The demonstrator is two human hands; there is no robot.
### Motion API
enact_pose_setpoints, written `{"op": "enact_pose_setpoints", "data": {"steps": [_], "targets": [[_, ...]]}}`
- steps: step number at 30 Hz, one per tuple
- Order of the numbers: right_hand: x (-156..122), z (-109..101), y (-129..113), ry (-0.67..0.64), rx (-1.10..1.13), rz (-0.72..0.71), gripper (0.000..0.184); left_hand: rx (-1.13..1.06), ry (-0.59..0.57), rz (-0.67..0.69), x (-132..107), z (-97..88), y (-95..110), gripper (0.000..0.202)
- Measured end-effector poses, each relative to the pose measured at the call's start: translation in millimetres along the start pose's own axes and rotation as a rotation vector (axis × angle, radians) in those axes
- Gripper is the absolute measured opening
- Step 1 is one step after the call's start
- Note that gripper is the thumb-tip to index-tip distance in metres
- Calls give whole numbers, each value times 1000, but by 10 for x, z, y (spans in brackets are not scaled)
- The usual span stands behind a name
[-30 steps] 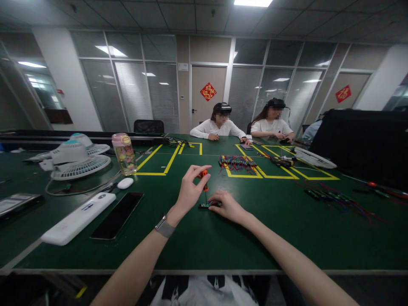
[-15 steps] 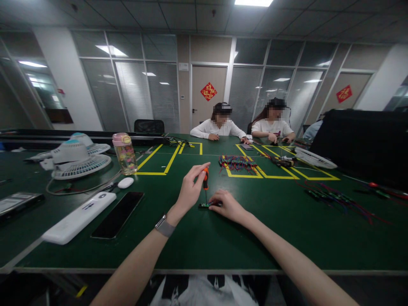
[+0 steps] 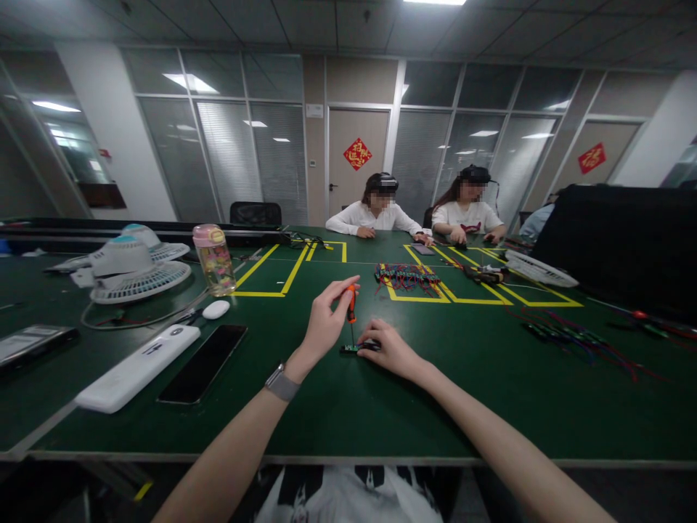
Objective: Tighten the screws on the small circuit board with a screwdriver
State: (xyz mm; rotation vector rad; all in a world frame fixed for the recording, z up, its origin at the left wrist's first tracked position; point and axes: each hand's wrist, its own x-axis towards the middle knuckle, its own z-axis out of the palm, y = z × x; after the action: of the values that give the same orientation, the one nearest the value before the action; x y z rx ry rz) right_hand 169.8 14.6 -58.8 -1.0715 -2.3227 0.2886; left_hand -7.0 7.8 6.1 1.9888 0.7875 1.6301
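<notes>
My left hand [image 3: 328, 314] is closed on the orange and black handle of a screwdriver [image 3: 352, 309], which stands nearly upright. The screwdriver's thin shaft points down to a small green circuit board [image 3: 349, 349] lying on the green table [image 3: 305, 428]. From the right, my right hand [image 3: 388, 347] pinches the board's other end, where thin wires seem to come out between the fingers. My fingers hide that end of the board. What the tip touches on the board is too small to make out.
Beyond my hands lies a bundle of wired boards [image 3: 408, 277]; more wired boards [image 3: 577, 338] lie right. At left are a phone [image 3: 204, 363], a white power bank [image 3: 139, 369], a bottle [image 3: 214, 260] and a fan [image 3: 136, 272]. Two people sit across the table.
The screwdriver handle looks slightly turned and tilted in my left hand. My right fingers have shifted a little on the board. The whole view has moved slightly.
</notes>
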Motion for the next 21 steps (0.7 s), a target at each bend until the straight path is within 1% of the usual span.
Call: {"op": "enact_pose_setpoints", "data": {"steps": [3,5,9,11,17,21], "targets": [[2,2,4,-17,7,-5,10,59,38,-6,-1,0,4,24],[0,2,8,-19,5,-5,9,87,53,-15,-1,-1,1,26],[-6,-2,4,-29,12,-4,11,22,0,-31,2,2,-20,34],[-5,-5,-4,-34,9,-2,11,-10,-12,-38,4,6,-28,34],[2,-13,-29,-42,19,2,9,73,63,-16,1,6,-18,23],[0,-14,-28,-41,30,-1,8,21,13,-21,-2,1,-3,31]]}}
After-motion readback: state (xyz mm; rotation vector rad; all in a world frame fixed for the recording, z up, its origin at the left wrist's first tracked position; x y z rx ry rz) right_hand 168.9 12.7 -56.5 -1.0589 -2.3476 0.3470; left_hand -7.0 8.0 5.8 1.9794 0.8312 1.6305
